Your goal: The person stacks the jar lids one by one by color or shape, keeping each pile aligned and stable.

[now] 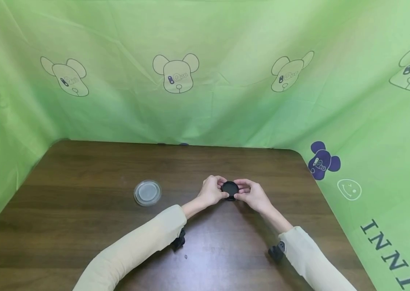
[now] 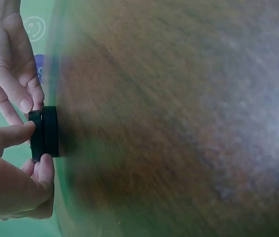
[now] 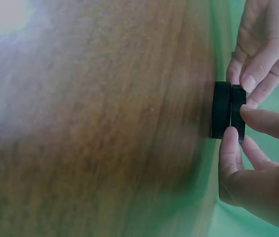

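Note:
A small round black lidded case (image 1: 230, 190) is on the wooden table between my two hands. From the side, in the right wrist view, the case (image 3: 221, 109) shows two stacked discs, with a thin gap between the thinner upper one and the thicker lower one. My left hand (image 1: 213, 190) pinches it from the left, its thumb on the upper disc in the left wrist view. From the right, my right hand (image 1: 251, 194) pinches the same rim between thumb and fingers. What is inside the case is hidden.
A round clear plastic dish (image 1: 147, 193) with a pale centre stands on the table (image 1: 81, 226), left of my hands. Green printed cloth (image 1: 227, 113) hangs behind the table and along both sides. A small dark speck lies near the front.

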Tool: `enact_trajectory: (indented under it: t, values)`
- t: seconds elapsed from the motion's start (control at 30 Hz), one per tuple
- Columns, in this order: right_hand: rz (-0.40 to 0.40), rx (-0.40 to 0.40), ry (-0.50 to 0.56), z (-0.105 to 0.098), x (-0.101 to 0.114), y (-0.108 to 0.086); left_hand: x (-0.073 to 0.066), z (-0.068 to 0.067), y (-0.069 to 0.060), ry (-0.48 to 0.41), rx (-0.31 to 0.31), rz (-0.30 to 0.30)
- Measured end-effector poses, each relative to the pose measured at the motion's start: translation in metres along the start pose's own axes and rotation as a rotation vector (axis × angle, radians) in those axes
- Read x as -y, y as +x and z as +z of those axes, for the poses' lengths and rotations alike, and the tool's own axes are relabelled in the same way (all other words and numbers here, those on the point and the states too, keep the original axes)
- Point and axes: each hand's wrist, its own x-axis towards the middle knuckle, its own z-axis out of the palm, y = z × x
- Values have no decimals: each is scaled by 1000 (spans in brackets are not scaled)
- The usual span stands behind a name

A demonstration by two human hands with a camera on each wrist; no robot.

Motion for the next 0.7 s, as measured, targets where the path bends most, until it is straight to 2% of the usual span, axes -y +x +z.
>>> enact_trajectory:
  t: [0.7]
  values:
    - [-17, -4, 44, 2, -3, -7, 2, 5, -4, -30, 0, 35]
